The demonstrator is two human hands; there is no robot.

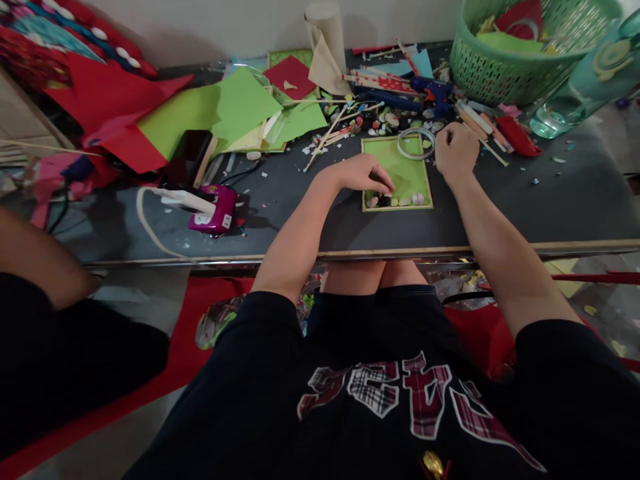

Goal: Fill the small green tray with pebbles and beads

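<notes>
A green panel (400, 175) with a thin pale frame lies flat on the dark table. Small pebbles (403, 201) line its near edge. My left hand (361, 175) is over the panel's left side, fingertips pinched down at a dark pebble in that row; what they grip is too small to make out. A roll of clear tape (401, 148) rests on the panel's upper right corner. Beside that corner, my right hand (456, 150) is curled closed near the tape; anything inside it is hidden.
Behind the panel are loose pebbles (393, 120), sticks and a blue glue gun (435, 93). A green basket (495, 70) and a bottle (575, 100) stand at right. Left are coloured paper, a phone (189, 155) and a purple power socket (215, 210). Another person's arm (40, 257) is far left.
</notes>
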